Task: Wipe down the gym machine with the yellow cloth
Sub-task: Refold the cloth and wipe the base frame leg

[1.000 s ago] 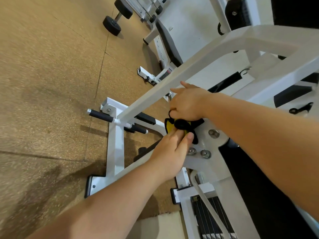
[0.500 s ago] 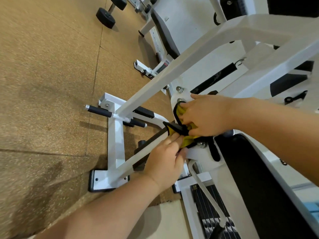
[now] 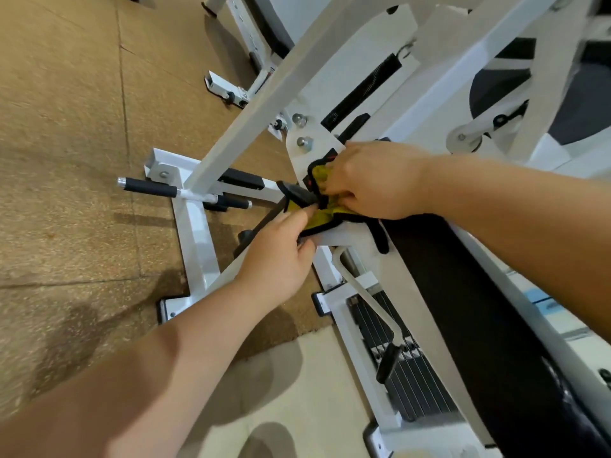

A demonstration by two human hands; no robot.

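Pinching lower edge of cloth (image 3: pixel 322 215) with left hand (image 3: pixel 281 256), fingers curled round its black hem. Pressing bunched upper part against white plate (image 3: pixel 299 160) of machine (image 3: pixel 251 104) with right hand (image 3: pixel 373 180), fingers curled over it, just below two bolts (image 3: pixel 304 142). Hands close together, nearly touching. Black pad (image 3: pixel 463 309) at right, weight stack (image 3: pixel 406 375) below, brown floor (image 3: pixel 66 127) at left.

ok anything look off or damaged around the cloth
Nothing looks broken or spilled. Left hand and right hand hold the yellow cloth bunched against the machine frame; the dark floor patch may be shadow.
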